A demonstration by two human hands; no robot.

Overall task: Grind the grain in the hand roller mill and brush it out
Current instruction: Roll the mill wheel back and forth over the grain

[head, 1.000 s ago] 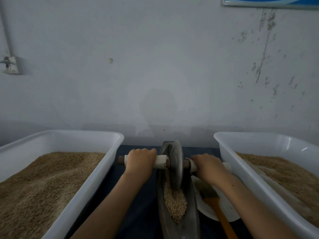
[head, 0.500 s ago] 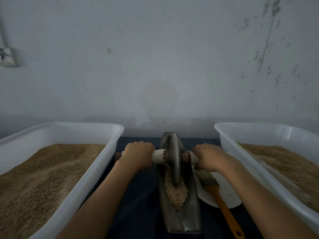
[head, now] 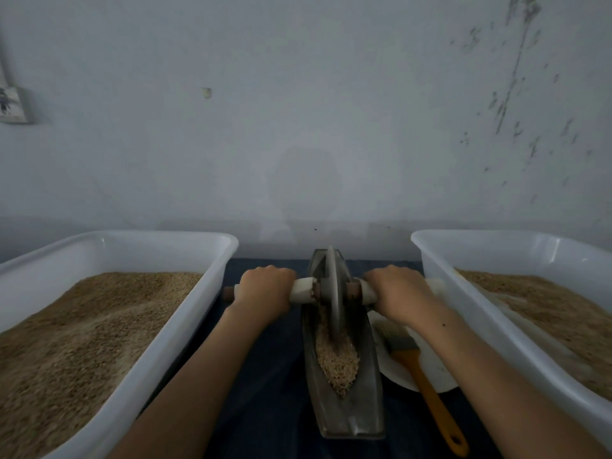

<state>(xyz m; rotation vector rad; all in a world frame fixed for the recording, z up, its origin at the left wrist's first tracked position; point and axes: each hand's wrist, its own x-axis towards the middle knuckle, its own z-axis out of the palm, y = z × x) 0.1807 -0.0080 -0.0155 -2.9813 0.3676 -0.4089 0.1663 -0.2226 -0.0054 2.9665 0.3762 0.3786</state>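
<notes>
White plastic tubs are seen on both sides of a counter (head: pixel 271 376) draped in dark cloth: the left tub (head: pixel 185 313) at 9 o'clock and the right tub (head: pixel 470 293) at 3 o'clock, each filled with tan grain. Between them, at 6 o'clock from the wall's foot, the metal trough (head: pixel 361 405) of the hand roller mill is laid lengthwise, its far end near the wall. A heap of grain (head: pixel 337 359) is held inside the trough, from the middle toward the near end. An upright metal wheel (head: pixel 333 293) is stood on edge in the trough at its 12 o'clock end, touching the grain. A crosswise axle handle (head: pixel 303 290) is passed through the wheel. The left hand (head: pixel 265 288) is wrapped around the handle at the wheel's 9 o'clock, and the right hand (head: pixel 395 291) is wrapped around it at 3 o'clock, both gripping firmly, knuckles up. A white plate (head: pixel 437 366) is set just beside the trough at its 3 o'clock, partly hidden by the right forearm. A brush (head: pixel 420 379) with an orange handle is laid across the plate, bristles toward 11 o'clock, handle end toward 5 o'clock
</notes>
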